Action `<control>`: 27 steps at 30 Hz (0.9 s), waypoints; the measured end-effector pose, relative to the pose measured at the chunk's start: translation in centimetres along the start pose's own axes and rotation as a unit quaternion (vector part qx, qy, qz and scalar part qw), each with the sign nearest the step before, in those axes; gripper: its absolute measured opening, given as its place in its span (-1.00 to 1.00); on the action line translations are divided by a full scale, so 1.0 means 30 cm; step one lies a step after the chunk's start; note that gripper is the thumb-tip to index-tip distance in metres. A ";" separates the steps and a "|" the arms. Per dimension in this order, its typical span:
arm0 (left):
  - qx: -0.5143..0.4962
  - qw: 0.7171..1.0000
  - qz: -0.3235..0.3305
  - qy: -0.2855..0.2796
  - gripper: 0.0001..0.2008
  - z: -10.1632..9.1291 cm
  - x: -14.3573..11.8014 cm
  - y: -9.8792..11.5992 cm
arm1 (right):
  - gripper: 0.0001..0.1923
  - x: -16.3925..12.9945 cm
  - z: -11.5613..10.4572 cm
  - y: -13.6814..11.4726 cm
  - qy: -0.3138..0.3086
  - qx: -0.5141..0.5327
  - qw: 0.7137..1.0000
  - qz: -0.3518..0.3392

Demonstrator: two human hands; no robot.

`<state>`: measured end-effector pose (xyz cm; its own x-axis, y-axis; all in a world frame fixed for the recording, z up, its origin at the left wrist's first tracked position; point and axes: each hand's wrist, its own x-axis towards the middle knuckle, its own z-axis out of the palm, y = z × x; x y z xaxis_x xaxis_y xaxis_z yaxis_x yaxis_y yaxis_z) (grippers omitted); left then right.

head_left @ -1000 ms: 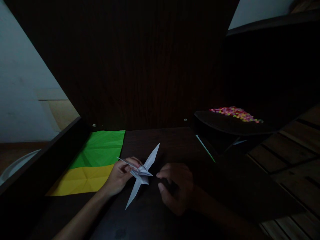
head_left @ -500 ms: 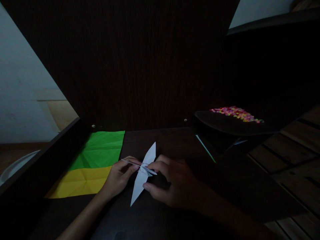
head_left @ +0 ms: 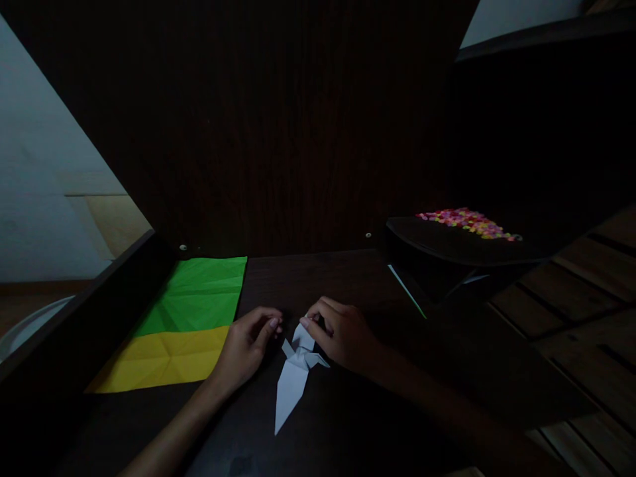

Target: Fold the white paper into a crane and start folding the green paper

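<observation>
White folded paper (head_left: 294, 377) flat on the dark surface (head_left: 348, 424), beside green and yellow sheets (head_left: 183, 324). Right hand (head_left: 342, 334) pinching its top tip; left hand (head_left: 248, 341) loosely curled, touching nothing. Mid-fold; next, probably pressing the crease flat.

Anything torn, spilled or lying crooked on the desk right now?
Nothing stands out. The white folded paper lies flat between both hands; the green sheet and yellow sheet lie flat, creased only from folding. Colourful beads stay heaped on their dark tray.
</observation>
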<state>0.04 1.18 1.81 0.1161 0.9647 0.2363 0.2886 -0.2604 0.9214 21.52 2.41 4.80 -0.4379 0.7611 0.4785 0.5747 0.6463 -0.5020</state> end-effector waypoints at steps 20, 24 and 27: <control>0.071 0.995 0.071 0.005 -0.82 -0.011 -0.005 0.019 | -0.75 -0.056 0.000 0.092 -0.004 -0.030 0.999 -0.031; 0.089 0.993 0.083 0.006 -0.84 -0.011 -0.005 0.019 | -0.73 0.034 -0.060 0.225 0.065 -0.130 0.988 0.048; 0.110 0.990 0.090 -0.001 -0.83 -0.007 -0.008 0.016 | -0.74 0.105 -0.105 0.336 0.109 -0.191 0.966 0.136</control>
<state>-0.05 0.84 2.26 0.1871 0.9016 0.3900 0.4636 -0.4311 0.7741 28.11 11.14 3.53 -0.1033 0.8432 0.5275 0.8790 0.3256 -0.3483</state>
